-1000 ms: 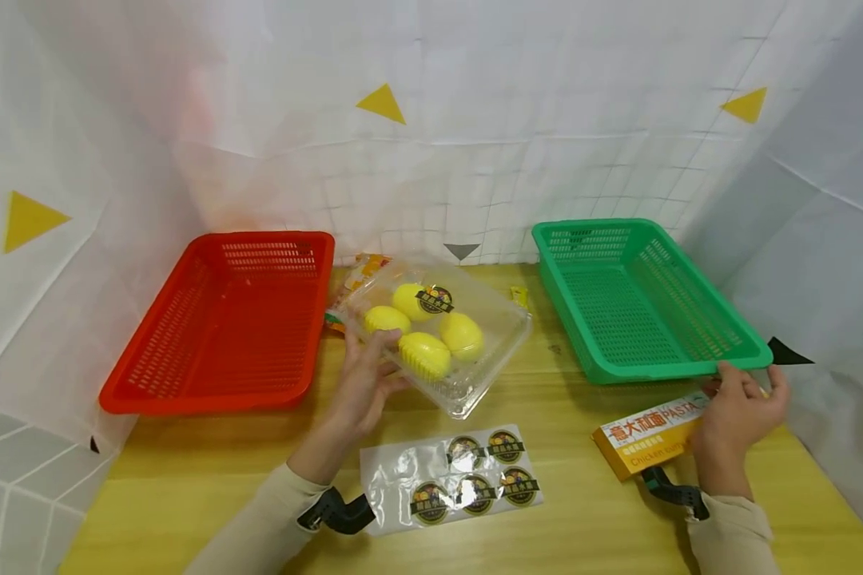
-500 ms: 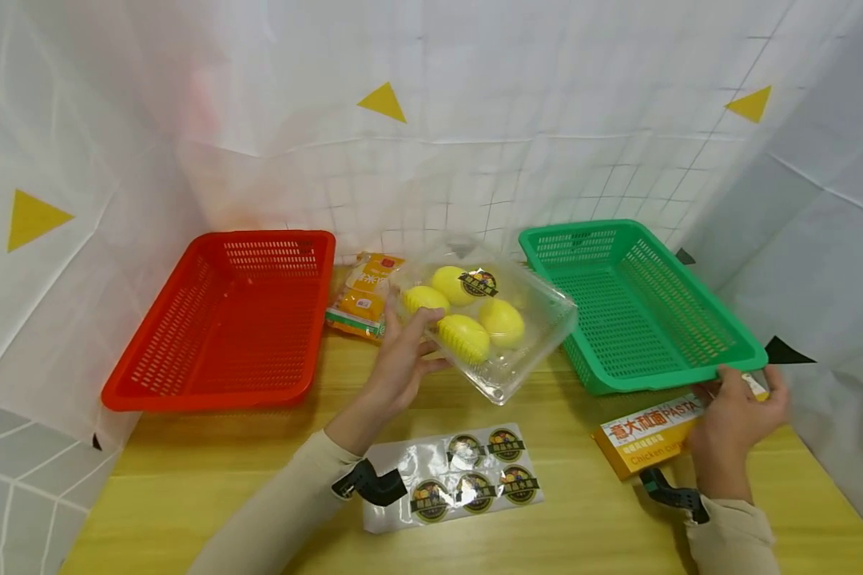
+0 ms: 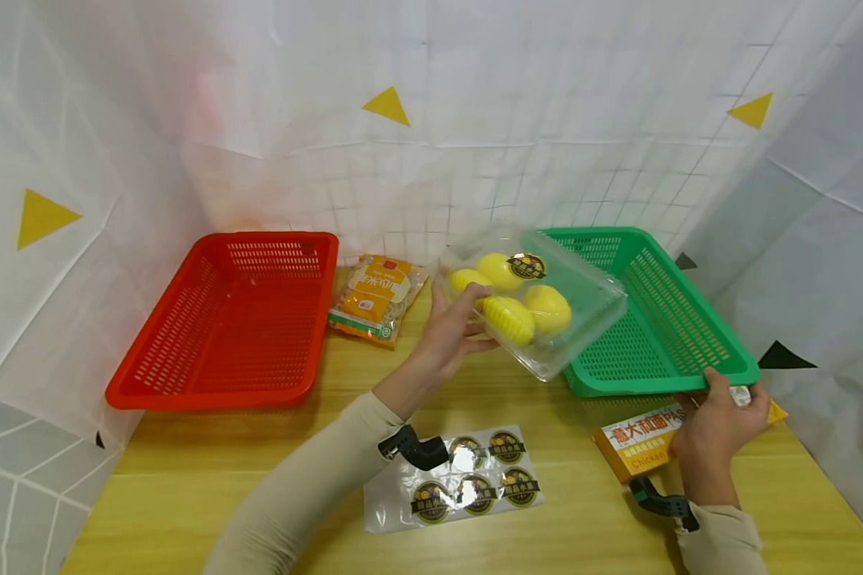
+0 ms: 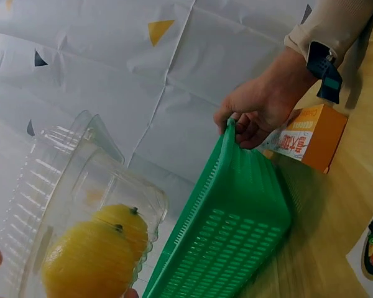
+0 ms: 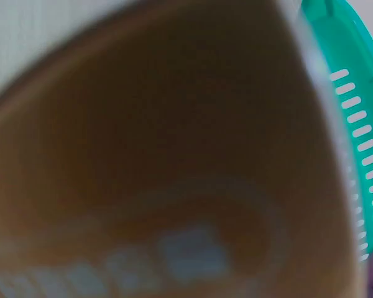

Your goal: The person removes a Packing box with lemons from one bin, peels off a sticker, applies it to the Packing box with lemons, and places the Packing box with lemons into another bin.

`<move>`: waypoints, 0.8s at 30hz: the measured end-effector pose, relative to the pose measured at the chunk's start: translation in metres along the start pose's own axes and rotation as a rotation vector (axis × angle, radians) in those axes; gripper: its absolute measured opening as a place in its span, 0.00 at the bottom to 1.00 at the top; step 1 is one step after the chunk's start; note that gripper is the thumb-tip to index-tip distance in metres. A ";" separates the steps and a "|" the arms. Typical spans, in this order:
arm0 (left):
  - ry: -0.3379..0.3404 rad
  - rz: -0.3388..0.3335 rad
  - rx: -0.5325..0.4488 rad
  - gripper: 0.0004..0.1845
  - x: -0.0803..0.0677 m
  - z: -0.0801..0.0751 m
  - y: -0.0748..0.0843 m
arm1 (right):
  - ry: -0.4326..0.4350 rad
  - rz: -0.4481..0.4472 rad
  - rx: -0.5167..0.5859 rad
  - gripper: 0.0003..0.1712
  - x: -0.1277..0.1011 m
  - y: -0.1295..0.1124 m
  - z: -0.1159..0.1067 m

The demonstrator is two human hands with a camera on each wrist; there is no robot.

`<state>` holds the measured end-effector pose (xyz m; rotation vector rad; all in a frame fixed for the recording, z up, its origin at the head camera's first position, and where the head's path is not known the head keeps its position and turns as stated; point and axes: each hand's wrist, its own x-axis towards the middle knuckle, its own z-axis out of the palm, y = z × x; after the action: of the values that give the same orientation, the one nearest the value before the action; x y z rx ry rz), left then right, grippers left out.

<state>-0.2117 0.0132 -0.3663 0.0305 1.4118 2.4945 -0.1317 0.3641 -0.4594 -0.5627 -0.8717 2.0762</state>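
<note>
My left hand (image 3: 449,335) holds the lemon box (image 3: 535,299) over the green basket (image 3: 679,335) rim; my right hand (image 3: 719,423) seemingly grips the pasta box (image 3: 636,443).

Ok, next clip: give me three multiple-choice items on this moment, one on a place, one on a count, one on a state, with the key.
1. Where is the clear clamshell box of yellow fruit?
A. Inside the red basket
B. Held up over the near left corner of the green basket
C. Flat on the sticker sheet

2. How many round stickers remain on the sticker sheet?
A. Two
B. Eight
C. Five

3. What is the right hand doing?
A. Gripping the orange pasta box beside the green basket's near rim
B. Lying flat on the table
C. Holding the noodle packet

Key: 1 B, the left hand holds it up there; 2 C, two above and three below; 3 A, its fingers curl over the box's far end.
</note>
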 end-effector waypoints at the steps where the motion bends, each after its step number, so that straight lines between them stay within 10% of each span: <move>1: -0.001 -0.003 0.002 0.61 0.003 0.002 -0.001 | -0.007 -0.008 0.004 0.34 0.000 0.001 0.000; 24: 0.034 -0.042 0.070 0.45 0.049 0.050 -0.004 | -0.044 -0.039 0.008 0.34 0.000 0.004 -0.002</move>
<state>-0.2503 0.0696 -0.3494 -0.0273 1.4974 2.4214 -0.1324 0.3634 -0.4639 -0.4933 -0.8924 2.0626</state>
